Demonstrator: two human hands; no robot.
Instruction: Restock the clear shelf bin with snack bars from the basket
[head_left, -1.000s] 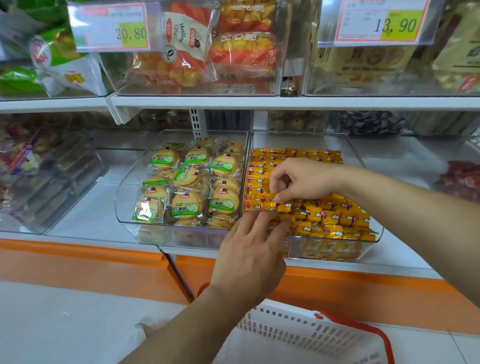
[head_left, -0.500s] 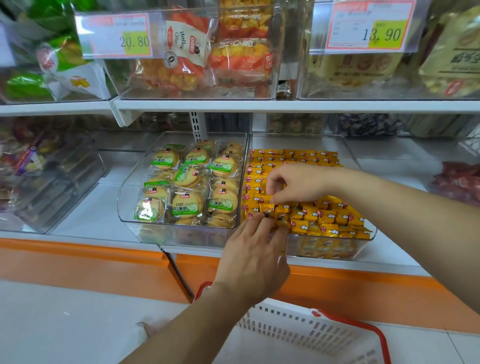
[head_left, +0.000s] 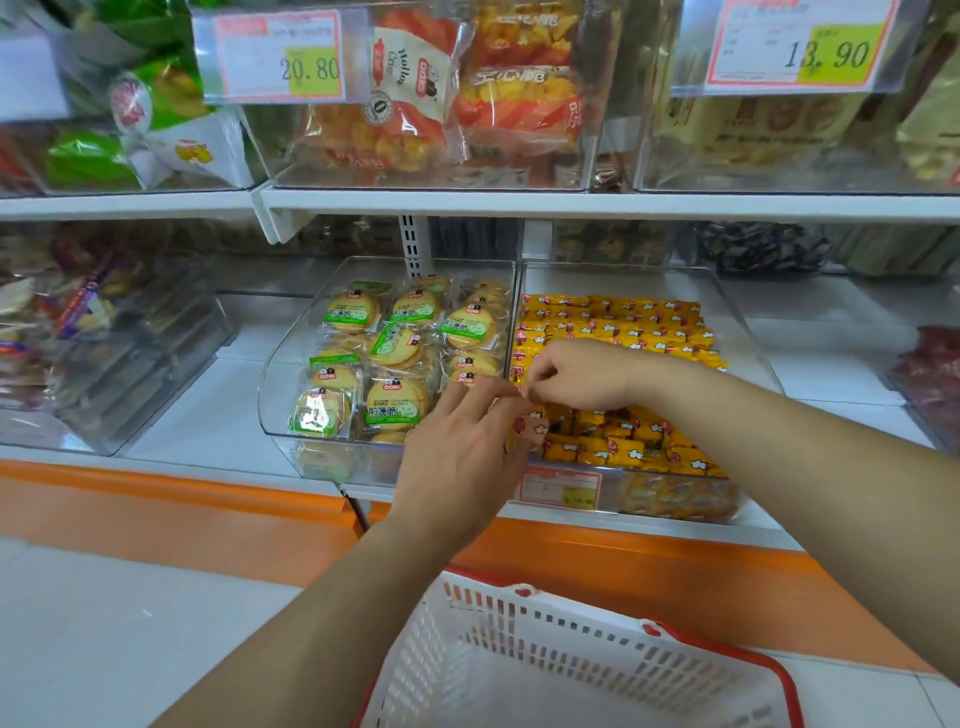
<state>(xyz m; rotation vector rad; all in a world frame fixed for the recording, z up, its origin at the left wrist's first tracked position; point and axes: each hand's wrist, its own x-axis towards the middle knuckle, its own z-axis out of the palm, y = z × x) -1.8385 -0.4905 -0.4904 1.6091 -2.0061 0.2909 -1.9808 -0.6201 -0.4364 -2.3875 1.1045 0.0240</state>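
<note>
My left hand (head_left: 462, 452), fingers nearly straight, steadies a yellow wrapped snack bar (head_left: 532, 428) at the clear plastic shelf bin's (head_left: 623, 283) front left corner; my right hand (head_left: 582, 374) curls above, grip unclear. A rough nudge could spill bars over the rim

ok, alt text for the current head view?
Two bare hands meet over the front corner of a clear shelf bin packed with yellow snack bars: the left hand reaches in with straight fingers and the right hand curls above the bars. A white basket with a red rim sits below, and green-labelled biscuit packs fill the neighbouring bin.
</note>
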